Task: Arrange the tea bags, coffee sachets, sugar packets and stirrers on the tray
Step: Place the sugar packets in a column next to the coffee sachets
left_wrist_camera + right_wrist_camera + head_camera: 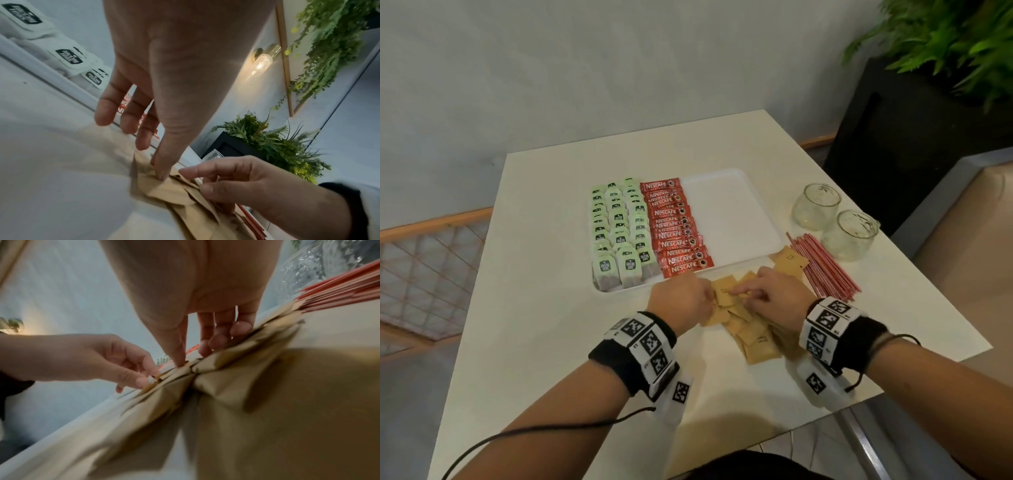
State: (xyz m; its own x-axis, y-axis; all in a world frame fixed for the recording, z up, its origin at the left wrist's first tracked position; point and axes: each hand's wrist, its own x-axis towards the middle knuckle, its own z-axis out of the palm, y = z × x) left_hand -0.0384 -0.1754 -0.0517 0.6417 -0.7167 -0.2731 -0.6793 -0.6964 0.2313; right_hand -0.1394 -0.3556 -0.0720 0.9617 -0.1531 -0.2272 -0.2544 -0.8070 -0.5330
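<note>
A white tray (pixel 729 212) holds rows of green tea bags (pixel 619 233) on its left and red coffee sachets (pixel 674 226) in the middle; its right part is bare. A loose pile of brown sugar packets (pixel 753 337) lies on the table in front of the tray. Both hands are on this pile. My left hand (pixel 710 296) pinches a packet's edge between thumb and forefinger (pixel 161 173). My right hand (pixel 743 294) meets it, thumb and fingers pinching packets (pixel 191 358). Red stirrers (pixel 825 267) lie in a bundle right of the pile.
Two empty glass jars (pixel 815 205) (pixel 854 234) stand right of the tray, close to the stirrers. A black planter (pixel 914 113) with green fronds stands beyond the table's right edge. The table's near edge runs just behind my right wrist.
</note>
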